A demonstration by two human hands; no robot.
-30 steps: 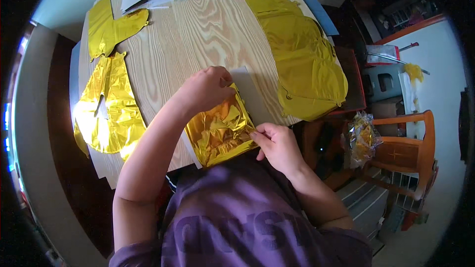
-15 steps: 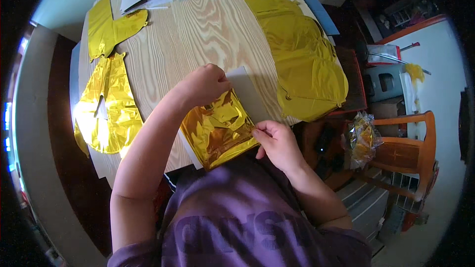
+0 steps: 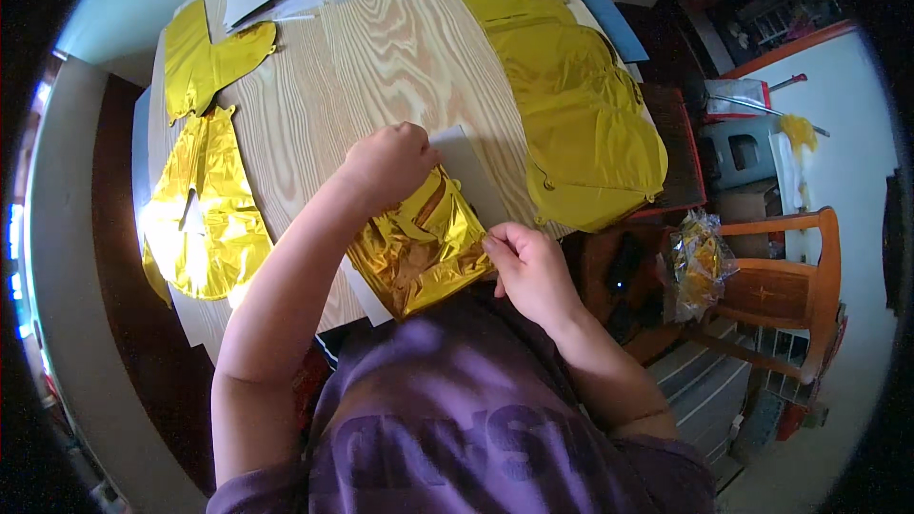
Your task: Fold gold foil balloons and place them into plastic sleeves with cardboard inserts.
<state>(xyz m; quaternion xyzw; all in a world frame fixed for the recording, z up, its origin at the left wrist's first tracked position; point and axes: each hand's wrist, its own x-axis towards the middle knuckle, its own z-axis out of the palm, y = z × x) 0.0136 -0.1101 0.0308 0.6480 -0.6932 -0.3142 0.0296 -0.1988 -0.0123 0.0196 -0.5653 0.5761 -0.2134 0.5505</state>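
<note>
Right hand (image 3: pixel 535 274): pinching foil (image 3: pixel 424 246) at its right corner. Left hand (image 3: pixel 388 164): curling at the foil's far edge; grasp hidden, cannot tell. Foil: lying between both hands, over card (image 3: pixel 468 160). Large sheet (image 3: pixel 590 124): lying beyond the right hand. Bright sheet (image 3: pixel 221 233): lying left of the left hand.

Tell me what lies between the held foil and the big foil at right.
Beside the held foil, a grey card; then wooden table, in the head view.
</note>
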